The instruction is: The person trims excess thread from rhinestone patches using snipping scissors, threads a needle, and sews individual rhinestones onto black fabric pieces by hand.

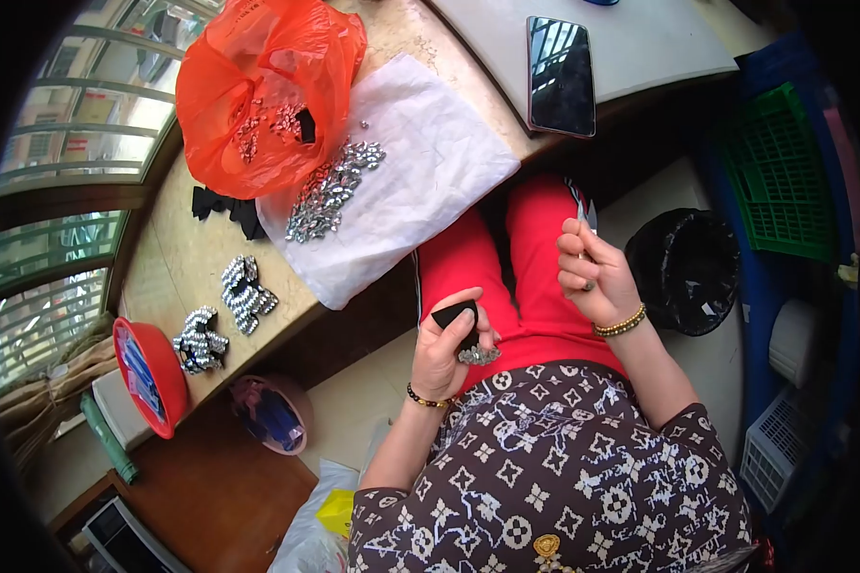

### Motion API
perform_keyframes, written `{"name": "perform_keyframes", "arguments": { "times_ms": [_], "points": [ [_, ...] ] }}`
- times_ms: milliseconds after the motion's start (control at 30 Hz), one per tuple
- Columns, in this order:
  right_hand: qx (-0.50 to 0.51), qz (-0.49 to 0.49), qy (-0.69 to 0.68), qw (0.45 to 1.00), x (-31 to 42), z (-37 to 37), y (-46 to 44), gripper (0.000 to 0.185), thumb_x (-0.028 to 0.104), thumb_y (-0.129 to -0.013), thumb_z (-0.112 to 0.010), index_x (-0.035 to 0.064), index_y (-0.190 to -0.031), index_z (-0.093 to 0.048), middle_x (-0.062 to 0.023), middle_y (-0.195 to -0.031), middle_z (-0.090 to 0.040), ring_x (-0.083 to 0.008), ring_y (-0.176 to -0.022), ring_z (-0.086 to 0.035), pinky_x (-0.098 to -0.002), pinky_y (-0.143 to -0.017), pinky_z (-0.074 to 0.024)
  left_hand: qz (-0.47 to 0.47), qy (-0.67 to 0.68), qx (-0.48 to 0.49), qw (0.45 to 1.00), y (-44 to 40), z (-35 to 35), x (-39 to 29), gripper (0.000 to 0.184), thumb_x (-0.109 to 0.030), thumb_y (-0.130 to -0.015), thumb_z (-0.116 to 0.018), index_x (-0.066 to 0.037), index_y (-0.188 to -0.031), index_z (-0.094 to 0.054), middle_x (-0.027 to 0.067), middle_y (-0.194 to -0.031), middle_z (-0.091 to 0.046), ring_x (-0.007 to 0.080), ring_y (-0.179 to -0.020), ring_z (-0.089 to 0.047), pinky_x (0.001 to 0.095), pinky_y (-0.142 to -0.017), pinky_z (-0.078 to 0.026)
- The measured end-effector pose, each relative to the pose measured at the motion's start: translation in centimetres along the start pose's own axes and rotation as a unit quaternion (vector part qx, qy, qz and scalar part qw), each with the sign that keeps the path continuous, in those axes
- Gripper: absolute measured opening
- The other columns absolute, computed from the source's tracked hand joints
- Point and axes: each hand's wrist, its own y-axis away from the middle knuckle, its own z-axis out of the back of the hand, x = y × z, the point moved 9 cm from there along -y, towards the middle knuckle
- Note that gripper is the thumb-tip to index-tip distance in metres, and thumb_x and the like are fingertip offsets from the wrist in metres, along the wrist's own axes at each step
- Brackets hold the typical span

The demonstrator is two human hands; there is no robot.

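A black fabric piece trimmed with silver beads [445, 313] is above the red-trousered lap [535, 329], held in the left hand's [444, 351] closed grip. The right hand [597, 279], raised apart, pinches a slim silvery object [591, 216]. On the beige stone tabletop [167, 263], loose silver gems [327, 199] lie on a white cloth [420, 162].

A dark white-patterned shirt [554, 468], red trousers [463, 267] and beaded bracelets [619, 324] are worn.

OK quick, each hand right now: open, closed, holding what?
Left hand: closed, holding a black piece with silvery beads.
Right hand: closed, on a slim, pale item I can't identify.
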Motion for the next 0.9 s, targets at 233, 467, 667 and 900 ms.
{"name": "perform_keyframes", "arguments": {
  "times_ms": [233,467,667,900],
  "points": [
    [-0.042,0.205,0.018,0.978,12.5,9.2,4.6,0.011,0.012,-0.094,-0.044,0.0043,-0.088,-0.049,0.0031,-0.058,-0.034,-0.005,-0.047,-0.032,-0.0379,-0.104,-0.0329,-0.032,0.078,-0.038,0.996,-0.3,2.6,-2.2,0.023,-0.01,-0.089,-0.048,-0.001,-0.11,-0.051,0.0075,-0.083,-0.055,0.0133,-0.061,-0.051,0.0298,-0.067,-0.045],
    [-0.244,0.337,0.158,0.896,18.1,19.8,9.9,0.011,0.016,-0.092,-0.049,0.0068,-0.087,-0.049,0.0015,-0.061,-0.041,-0.0072,-0.05,-0.038,-0.032,-0.088,-0.041,-0.042,0.075,-0.085,0.993,-0.2,4.1,-3.2,0.022,-0.01,-0.088,-0.051,0.001,-0.107,-0.052,0.0084,-0.081,-0.058,0.0149,-0.063,-0.055,0.0264,-0.064,-0.047],
    [-0.242,0.254,0.418,0.838,12.6,11.8,7.0,0.01,0.018,-0.09,-0.051,0.0077,-0.088,-0.051,0.0007,-0.068,-0.047,-0.0036,-0.046,-0.035,-0.0211,-0.059,-0.0433,0.064,-0.014,-0.1,0.993,0.3,2.0,0.6,0.019,-0.011,-0.087,-0.054,0.001,-0.102,-0.055,0.0086,-0.078,-0.06,0.0148,-0.062,-0.059,0.0222,-0.056,-0.047],
    [0.003,0.006,0.61,0.793,-2.8,0.8,1.8,0.003,0.007,-0.084,-0.053,0.0045,-0.084,-0.053,0.0001,-0.06,-0.052,-0.0053,-0.047,-0.044,-0.0165,-0.044,-0.0328,0.109,-0.063,-0.073,0.989,0.7,0.6,2.4,0.016,-0.011,-0.087,-0.054,0.001,-0.097,-0.056,0.0087,-0.076,-0.061,0.0139,-0.06,-0.059,0.0196,-0.052,-0.046]
  ]
}}
